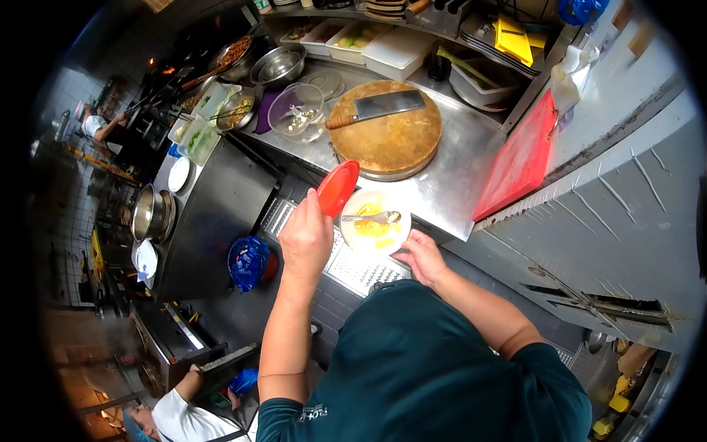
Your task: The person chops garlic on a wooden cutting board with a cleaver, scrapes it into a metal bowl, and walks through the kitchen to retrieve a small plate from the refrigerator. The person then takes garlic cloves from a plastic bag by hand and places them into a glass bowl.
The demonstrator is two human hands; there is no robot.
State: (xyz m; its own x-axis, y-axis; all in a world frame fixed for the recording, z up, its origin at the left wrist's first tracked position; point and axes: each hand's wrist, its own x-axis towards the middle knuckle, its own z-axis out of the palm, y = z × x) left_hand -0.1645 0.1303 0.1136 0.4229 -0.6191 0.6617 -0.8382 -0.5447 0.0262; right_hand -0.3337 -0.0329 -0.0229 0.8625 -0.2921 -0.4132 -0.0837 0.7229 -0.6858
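My left hand [307, 234] grips a red lid [338, 188] by its edge, tilted up beside a white bowl. The bowl [375, 244] is in my right hand [421, 258], its fingers at the lower right rim. Inside the bowl lie a yellow food [373, 227] and a metal spoon [383, 218]. Just beyond both hands, a round wooden chopping board [394, 147] stands on the steel counter [460, 158], with a cleaver [389, 104] lying across its top. Left of the board is a clear bowl [296, 114] with small pale pieces.
A red board [519, 158] leans at the right wall. Metal bowls [278, 65] and food tubs [398, 53] line the counter's back. A blue bag [248, 258] covers a bin at the left. Other people [191, 412] stand at lower left and far left.
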